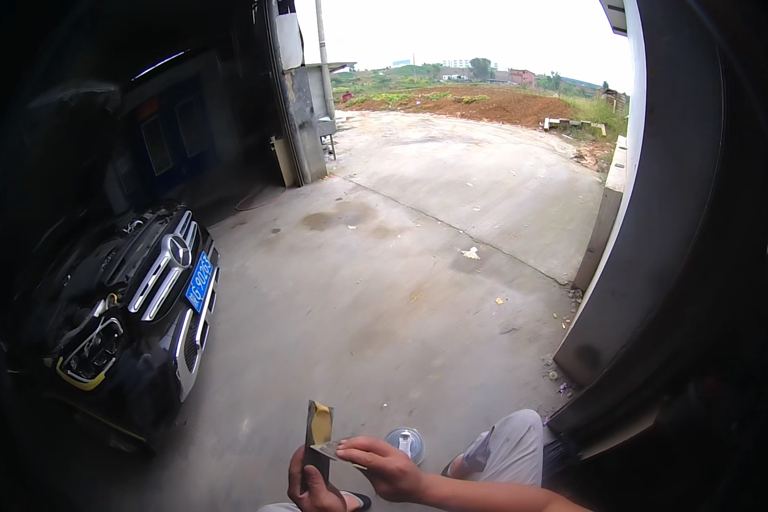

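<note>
Near the lower edge, my left hand (316, 491) is closed round a dark flat spreader (316, 462), held upright. A smear of yellowish paste, like putty, (321, 421) lies on its upper face. My right hand (384, 468) pinches a thin, flat, greyish scraper (325, 450), whose edge meets or crosses the spreader just below the paste. Whether the two blades actually touch I cannot tell. On the floor just beyond my right hand stands a round grey can or lid (413, 445) with a pale piece on top.
A black car (158, 282) with its headlight area opened stands at the left. My knee in light trousers (516, 444) is at the lower right. A dark door or wall panel (657, 196) borders the right side. Scraps of litter (470, 253) lie on the concrete floor (358, 299).
</note>
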`<action>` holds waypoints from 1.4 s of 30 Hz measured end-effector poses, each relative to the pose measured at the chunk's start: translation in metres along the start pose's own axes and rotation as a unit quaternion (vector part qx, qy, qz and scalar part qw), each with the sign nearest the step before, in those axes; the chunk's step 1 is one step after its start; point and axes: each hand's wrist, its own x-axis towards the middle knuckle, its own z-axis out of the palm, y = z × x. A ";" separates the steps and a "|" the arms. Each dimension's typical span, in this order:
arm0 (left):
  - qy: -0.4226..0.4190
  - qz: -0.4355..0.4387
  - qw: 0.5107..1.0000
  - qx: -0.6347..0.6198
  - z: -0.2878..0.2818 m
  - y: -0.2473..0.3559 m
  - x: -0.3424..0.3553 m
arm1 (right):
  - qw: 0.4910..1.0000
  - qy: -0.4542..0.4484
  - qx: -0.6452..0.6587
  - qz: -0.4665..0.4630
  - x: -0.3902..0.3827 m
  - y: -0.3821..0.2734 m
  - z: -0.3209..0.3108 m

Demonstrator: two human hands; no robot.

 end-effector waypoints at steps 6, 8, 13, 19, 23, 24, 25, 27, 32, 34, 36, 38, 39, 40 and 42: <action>-0.023 -0.127 0.954 -0.271 -0.008 0.023 0.013 | 0.934 0.171 0.280 0.144 0.017 -0.003 -0.034; -0.029 -0.234 0.929 -0.286 -0.016 -0.002 -0.001 | 0.896 0.137 0.399 0.139 0.023 -0.002 -0.041; -0.024 -0.220 0.902 -0.371 -0.013 -0.001 0.008 | 0.980 -0.109 0.057 0.158 0.021 0.004 -0.046; -0.014 -0.012 0.999 -0.029 -0.011 -0.010 -0.003 | 0.989 0.060 0.070 0.119 0.031 -0.024 -0.031; 0.027 -0.017 0.997 -0.068 -0.002 0.007 0.010 | 1.000 -0.019 -0.009 0.015 0.001 -0.017 0.009; 0.023 -0.010 0.998 -0.061 -0.009 0.008 0.014 | 0.996 -0.078 0.001 0.054 -0.003 -0.010 0.006; 0.021 -0.007 0.998 -0.054 -0.018 0.008 0.014 | 0.986 -0.136 0.011 0.096 -0.006 -0.007 -0.001; -0.013 0.029 0.999 -0.021 -0.034 0.001 0.010 | 0.995 -0.037 0.053 0.070 0.011 -0.007 -0.021; -0.042 0.024 0.998 0.046 -0.023 -0.003 -0.003 | 0.994 0.032 0.065 0.087 0.033 -0.014 -0.004; 0.006 -0.029 0.999 -0.018 -0.012 0.003 0.005 | 0.997 -0.001 0.019 0.073 0.015 -0.006 0.009; 0.020 -0.056 0.997 -0.039 -0.012 0.004 0.009 | 0.998 -0.035 -0.026 0.052 0.001 0.000 0.013; 0.018 -0.051 0.997 -0.058 -0.016 0.008 0.015 | 0.994 -0.077 -0.010 0.078 -0.004 0.005 0.004; 0.014 -0.050 0.996 -0.068 -0.019 0.009 0.015 | 0.991 -0.096 -0.004 0.092 -0.005 0.006 -0.003; 0.010 -0.029 0.996 -0.087 -0.025 0.009 0.014 | 0.991 -0.047 0.062 0.113 0.007 0.000 -0.013; 0.024 -0.099 0.975 -0.198 -0.031 0.009 0.009 | 0.964 0.104 0.219 0.105 0.023 0.001 -0.023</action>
